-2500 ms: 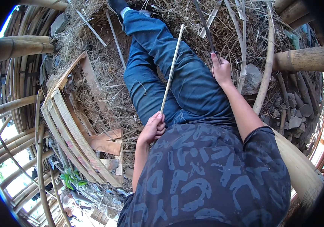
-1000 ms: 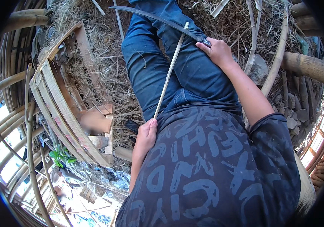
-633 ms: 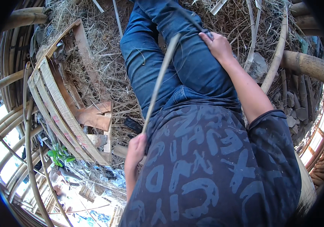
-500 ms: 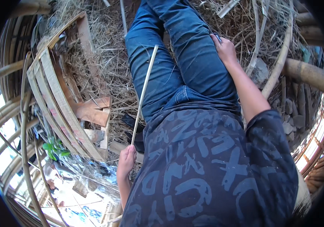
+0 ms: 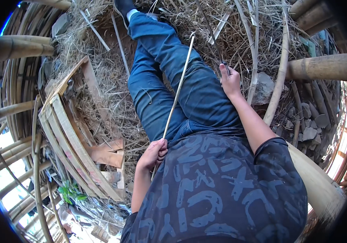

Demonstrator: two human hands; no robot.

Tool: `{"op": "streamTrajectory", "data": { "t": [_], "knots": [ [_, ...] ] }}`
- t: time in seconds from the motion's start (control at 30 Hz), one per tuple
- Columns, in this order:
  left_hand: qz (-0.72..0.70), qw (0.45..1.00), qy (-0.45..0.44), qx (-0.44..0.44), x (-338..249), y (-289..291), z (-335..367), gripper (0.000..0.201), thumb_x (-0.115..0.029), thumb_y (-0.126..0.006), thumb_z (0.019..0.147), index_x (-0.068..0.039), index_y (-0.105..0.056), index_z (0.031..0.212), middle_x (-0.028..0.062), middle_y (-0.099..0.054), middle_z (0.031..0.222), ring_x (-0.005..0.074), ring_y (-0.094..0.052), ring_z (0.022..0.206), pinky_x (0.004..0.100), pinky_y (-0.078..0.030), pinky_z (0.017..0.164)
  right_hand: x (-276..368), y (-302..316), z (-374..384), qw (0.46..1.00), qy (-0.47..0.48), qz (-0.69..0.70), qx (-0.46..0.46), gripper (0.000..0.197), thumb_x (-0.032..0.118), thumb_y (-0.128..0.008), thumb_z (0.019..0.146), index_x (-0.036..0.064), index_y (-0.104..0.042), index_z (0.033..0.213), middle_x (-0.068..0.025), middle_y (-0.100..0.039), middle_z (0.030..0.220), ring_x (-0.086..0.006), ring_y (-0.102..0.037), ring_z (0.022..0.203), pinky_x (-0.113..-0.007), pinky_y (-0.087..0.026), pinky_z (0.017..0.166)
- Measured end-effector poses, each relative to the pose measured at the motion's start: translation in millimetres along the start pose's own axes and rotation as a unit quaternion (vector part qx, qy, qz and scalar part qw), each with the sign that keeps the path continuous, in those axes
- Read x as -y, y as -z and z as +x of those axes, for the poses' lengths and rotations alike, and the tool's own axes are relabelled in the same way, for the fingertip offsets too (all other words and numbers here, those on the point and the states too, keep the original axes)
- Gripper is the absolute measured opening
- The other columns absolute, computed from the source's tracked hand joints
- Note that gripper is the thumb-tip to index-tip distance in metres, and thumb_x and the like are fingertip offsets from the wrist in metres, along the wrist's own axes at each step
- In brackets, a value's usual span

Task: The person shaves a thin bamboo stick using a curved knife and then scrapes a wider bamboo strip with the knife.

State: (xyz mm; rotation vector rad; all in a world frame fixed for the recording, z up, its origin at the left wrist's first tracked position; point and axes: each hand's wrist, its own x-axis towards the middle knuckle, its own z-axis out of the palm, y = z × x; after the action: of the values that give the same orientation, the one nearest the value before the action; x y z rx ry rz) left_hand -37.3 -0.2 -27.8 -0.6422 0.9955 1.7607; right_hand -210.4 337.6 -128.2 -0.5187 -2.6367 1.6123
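A thin, pale bamboo strip (image 5: 177, 95) slants across my jeans, its far end above my knee. My left hand (image 5: 152, 154) is closed round it near my waist, and the strip's lower end runs back beside my shirt. Out past my thigh on the right, my right hand (image 5: 231, 83) grips the dark handle of a knife (image 5: 211, 31). Its long, narrow, dark blade points away from me over the straw, seen almost edge-on. Blade and strip are apart.
Left of my legs lies a slatted wooden crate (image 5: 70, 141), tilted over. Straw (image 5: 108, 101) covers the ground. To my right are a thick bamboo pole (image 5: 323, 68), a long curved stick (image 5: 281, 69) and grey stones (image 5: 262, 89). A pale log (image 5: 317, 182) sits beside me.
My left hand has moved right and forward with the strip, which now crosses the other thigh. My right hand has turned off my thigh, bringing the knife blade into sight. My legs have shifted.
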Motion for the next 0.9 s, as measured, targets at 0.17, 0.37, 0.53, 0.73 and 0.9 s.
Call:
{"op": "streamTrajectory", "data": {
  "t": [0.17,0.37,0.53,0.73,0.9],
  "knots": [
    [-0.024,0.997,0.068,0.016,-9,1,24,0.038,-0.04,-0.037,0.102,-0.017,-0.034,0.073,-0.0092,-0.022,0.055,0.0031,-0.015,0.042,0.0217,-0.009,0.036,6,10,-1,0.999,-0.019,0.036,0.022,0.061,0.059,-0.055,0.088,0.0023,-0.054,0.065,-0.0065,-0.049,0.052,-0.018,-0.053,0.051,-0.035,-0.041,0.052],
    [-0.04,0.996,0.08,0.03,-15,0,29,0.039,-0.042,-0.034,0.102,-0.017,-0.033,0.072,-0.01,-0.02,0.055,0.0024,-0.014,0.041,0.0206,-0.008,0.035,24,4,-1,0.979,0.089,-0.159,0.088,0.065,0.068,-0.056,0.081,0.0039,-0.062,0.071,-0.0178,-0.06,0.063,-0.0374,-0.062,0.063,-0.043,-0.048,0.057],
    [-0.041,0.997,0.066,0.011,-6,4,29,0.039,-0.042,-0.037,0.102,-0.017,-0.034,0.072,-0.0092,-0.022,0.054,0.0024,-0.015,0.041,0.0207,-0.009,0.035,47,5,4,0.939,0.117,-0.285,0.152,0.061,0.068,-0.056,0.08,0.0074,-0.065,0.074,-0.0171,-0.065,0.069,-0.0372,-0.065,0.07,-0.046,-0.052,0.063],
    [0.018,0.999,0.012,-0.041,4,-7,17,0.039,-0.044,-0.04,0.101,-0.017,-0.037,0.073,-0.0093,-0.028,0.053,0.002,-0.019,0.04,0.021,-0.013,0.035,44,-2,4,0.942,0.119,-0.272,0.155,0.061,0.068,-0.055,0.08,0.0077,-0.065,0.077,-0.0182,-0.066,0.072,-0.0383,-0.065,0.073,-0.047,-0.052,0.064],
    [0.063,0.994,-0.075,-0.053,22,-4,10,0.038,-0.042,-0.041,0.101,-0.016,-0.04,0.073,-0.0093,-0.03,0.056,0.0023,-0.022,0.044,0.0209,-0.017,0.04,37,-8,-2,0.928,0.142,-0.315,0.137,0.06,0.068,-0.055,0.08,0.0085,-0.066,0.077,-0.0173,-0.065,0.068,-0.038,-0.065,0.07,-0.046,-0.052,0.062]
  ]
}}
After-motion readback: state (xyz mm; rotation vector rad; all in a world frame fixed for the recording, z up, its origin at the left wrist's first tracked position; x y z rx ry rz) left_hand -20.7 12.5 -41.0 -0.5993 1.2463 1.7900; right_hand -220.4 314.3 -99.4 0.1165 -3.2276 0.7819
